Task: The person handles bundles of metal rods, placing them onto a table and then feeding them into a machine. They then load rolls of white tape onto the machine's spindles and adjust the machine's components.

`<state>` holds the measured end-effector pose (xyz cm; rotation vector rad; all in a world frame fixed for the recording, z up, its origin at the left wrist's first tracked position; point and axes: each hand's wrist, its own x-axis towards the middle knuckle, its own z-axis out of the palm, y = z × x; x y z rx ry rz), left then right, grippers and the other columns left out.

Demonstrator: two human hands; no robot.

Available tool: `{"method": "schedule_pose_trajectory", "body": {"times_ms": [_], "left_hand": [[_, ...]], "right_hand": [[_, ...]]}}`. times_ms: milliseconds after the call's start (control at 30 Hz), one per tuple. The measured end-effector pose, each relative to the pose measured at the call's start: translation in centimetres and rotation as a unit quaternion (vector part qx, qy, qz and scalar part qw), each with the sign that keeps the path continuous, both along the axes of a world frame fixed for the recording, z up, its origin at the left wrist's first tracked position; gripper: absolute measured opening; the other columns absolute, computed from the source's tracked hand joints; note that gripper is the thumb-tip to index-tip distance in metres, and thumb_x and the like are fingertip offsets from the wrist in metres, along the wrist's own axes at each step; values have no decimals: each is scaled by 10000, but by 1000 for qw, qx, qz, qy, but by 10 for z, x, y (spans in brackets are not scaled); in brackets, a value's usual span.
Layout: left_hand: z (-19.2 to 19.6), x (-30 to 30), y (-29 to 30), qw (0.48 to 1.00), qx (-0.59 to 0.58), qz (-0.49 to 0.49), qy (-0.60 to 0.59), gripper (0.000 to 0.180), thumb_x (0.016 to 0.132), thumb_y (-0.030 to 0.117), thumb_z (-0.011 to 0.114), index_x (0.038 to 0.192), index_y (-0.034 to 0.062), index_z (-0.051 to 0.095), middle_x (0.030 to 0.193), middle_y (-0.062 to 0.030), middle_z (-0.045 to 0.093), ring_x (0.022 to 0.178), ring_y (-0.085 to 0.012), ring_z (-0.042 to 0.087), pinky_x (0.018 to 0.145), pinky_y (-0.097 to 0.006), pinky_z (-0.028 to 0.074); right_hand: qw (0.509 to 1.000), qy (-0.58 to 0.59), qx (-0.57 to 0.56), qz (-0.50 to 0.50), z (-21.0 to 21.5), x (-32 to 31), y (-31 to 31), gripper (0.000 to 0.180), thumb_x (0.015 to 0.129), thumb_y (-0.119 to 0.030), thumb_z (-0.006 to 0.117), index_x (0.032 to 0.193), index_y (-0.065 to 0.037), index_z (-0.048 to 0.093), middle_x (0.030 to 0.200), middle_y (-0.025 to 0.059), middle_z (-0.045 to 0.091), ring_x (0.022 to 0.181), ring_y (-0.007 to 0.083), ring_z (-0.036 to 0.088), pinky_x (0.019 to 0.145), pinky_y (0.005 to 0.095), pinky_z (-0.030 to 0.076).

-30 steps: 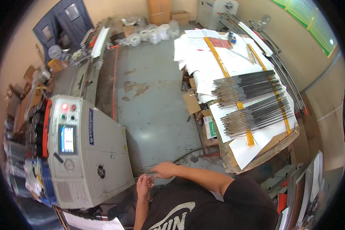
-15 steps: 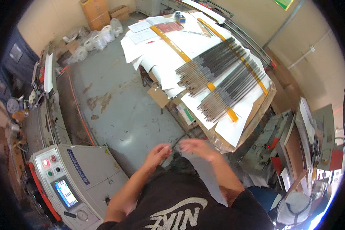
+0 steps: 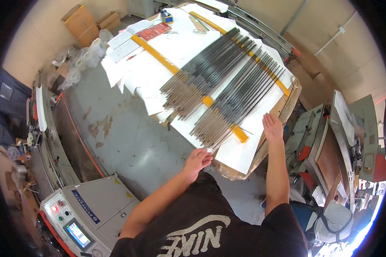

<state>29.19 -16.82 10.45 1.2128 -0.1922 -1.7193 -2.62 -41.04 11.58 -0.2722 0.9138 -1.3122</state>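
Two groups of long thin dark metal rods [image 3: 214, 64] with brownish near ends lie side by side across two yellow bars [image 3: 158, 55]. White paper sheets [image 3: 240, 156] spread beneath them over the table. At the table's near edge is my left hand [image 3: 197, 162], its fingers loosely bent and apart, close to the near tips of the rods. Nothing can be made out in it. Over the right edge of the paper reaches my right hand [image 3: 273, 127], fingers stretched out flat, to the right of the nearer rod group and apart from it.
A red booklet [image 3: 154, 31] and a small blue-and-yellow box [image 3: 166, 17] lie at the table's far end. A grey control cabinet [image 3: 103, 201] with a lit screen stands at lower left. Another person in a light cap [image 3: 333, 222] is at lower right, near machinery.
I have come closer to the table, which now sits nearer in view. My hands, previously close together in front of my body, have moved apart and forward to its near edge.
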Motion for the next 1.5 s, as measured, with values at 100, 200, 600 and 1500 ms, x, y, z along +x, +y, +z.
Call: {"method": "schedule_pose_trajectory", "body": {"times_ms": [100, 200, 600, 1500], "left_hand": [[-9, 0, -5, 999, 26, 27, 1, 350, 1023, 284, 557, 1239, 22, 473, 1182, -175, 625, 1075, -260, 639, 956, -384, 546], [3, 1, -13, 995, 72, 61, 42, 351, 1030, 275, 544, 1231, -3, 468, 1182, -194, 619, 1088, -268, 641, 958, -389, 553], [4, -15, -43, 985, 63, 132, 94, 367, 1039, 309, 518, 1262, 18, 498, 1251, -169, 607, 1115, -287, 641, 951, -378, 568], [10, -33, -53, 968, 111, 224, 0, 342, 1060, 350, 476, 1125, 40, 603, 1062, -43, 678, 905, -161, 665, 794, -315, 572]], "right_hand": [[998, 52, 19, 20, -3, 25, -44, 483, 1050, -192, 358, 1440, 92, 351, 1522, 255, 356, 1405, 379, 372, 1177, 440, 335], [996, 66, 53, 21, -17, 37, -84, 437, 1048, -175, 384, 1401, 83, 395, 1470, 231, 421, 1360, 355, 423, 1137, 432, 384], [982, -74, 17, 173, -46, 67, -138, 275, 1015, -156, 491, 1190, 35, 580, 1175, 149, 676, 1084, 301, 648, 1007, 448, 489], [971, -96, 81, 205, -47, 73, -145, 299, 1011, -184, 490, 1192, 18, 616, 1214, 146, 659, 1144, 304, 610, 1048, 468, 451]]}}
